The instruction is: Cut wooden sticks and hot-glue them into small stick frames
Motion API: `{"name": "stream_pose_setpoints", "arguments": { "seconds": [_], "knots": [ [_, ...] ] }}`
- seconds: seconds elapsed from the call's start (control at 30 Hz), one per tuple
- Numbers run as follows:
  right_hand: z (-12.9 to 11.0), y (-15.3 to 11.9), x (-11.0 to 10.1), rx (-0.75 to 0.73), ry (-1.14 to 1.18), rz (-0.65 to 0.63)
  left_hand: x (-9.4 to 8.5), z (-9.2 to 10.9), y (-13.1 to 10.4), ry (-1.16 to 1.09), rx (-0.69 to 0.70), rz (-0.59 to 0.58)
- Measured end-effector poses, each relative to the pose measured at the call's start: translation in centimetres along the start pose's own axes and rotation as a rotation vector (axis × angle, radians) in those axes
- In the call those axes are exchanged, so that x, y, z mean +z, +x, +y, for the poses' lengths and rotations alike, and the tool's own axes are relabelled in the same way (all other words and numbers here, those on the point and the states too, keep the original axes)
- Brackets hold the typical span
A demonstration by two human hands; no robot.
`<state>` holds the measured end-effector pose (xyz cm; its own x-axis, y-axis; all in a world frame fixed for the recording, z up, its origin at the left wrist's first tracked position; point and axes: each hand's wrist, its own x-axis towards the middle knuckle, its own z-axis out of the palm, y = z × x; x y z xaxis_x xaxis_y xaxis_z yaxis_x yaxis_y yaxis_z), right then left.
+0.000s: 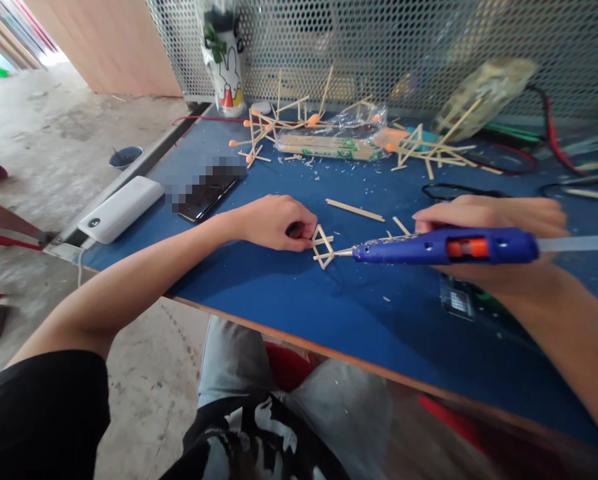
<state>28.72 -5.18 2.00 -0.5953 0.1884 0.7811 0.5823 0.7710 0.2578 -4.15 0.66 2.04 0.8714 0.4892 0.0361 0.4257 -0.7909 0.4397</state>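
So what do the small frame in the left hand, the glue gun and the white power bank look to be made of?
The small frame looks like bare, unpainted wood: pale tan sticks with a dry, matte face. The glue gun seems to be blue plastic, faintly shiny, with a metal-looking grey nozzle. The power bank is probably smooth white plastic, judging by its rounded edges and soft sheen.

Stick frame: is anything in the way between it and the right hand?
Only the glue gun that the right hand holds spans the gap, its nozzle tip at the right corner of the stick frame. Nothing else visible blocks it; the loose sticks lie beyond that line.
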Motion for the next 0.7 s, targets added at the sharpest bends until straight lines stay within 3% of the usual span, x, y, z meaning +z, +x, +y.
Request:
{"name": "stream_pose_setpoints", "arguments": {
  "seconds": [0.7],
  "knots": [
    [-0.24,0.7,-0.18,-0.032,-0.039,0.018,-0.03,-0.13,0.0,-0.02,0.013,-0.002]
  ]
}}
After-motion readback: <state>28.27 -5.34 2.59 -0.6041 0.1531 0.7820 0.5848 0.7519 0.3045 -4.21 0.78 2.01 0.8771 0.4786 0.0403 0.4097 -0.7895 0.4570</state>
